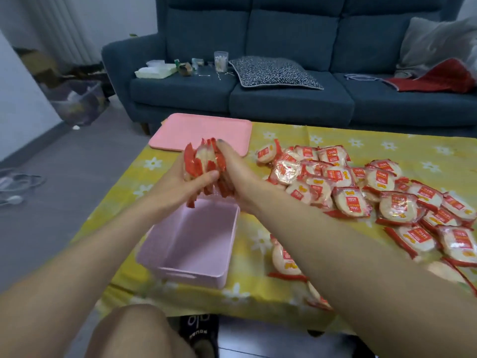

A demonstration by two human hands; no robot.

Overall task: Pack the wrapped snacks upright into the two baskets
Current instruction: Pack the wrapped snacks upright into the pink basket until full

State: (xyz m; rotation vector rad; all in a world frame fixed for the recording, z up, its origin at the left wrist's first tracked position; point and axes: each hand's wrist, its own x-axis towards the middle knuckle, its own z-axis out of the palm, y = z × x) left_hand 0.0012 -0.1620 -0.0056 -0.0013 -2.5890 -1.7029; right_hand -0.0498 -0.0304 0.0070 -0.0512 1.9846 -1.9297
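Hands: the left hand (192, 180) and right hand (233, 174) together clasp a stack of red-and-white wrapped round snacks (204, 164), packets standing on edge, fingers curled around both sides, at centre frame.
Basket: an open pale pink rectangular plastic basket (165, 250) sits on the bench just below the held stack, nothing visible inside.
Lid: a flat pink plastic lid or tray (180, 130) lies beyond the hands at the bench's far edge; which it is cannot be told.
Loose snacks: a heap of identical wrapped round snacks (361, 192) sprawls flat across the right half of the frame.
Bench: covered in a yellow cloth with white flowers (387, 143).
Background: a dark blue fabric sofa (284, 99) fills the upper frame.
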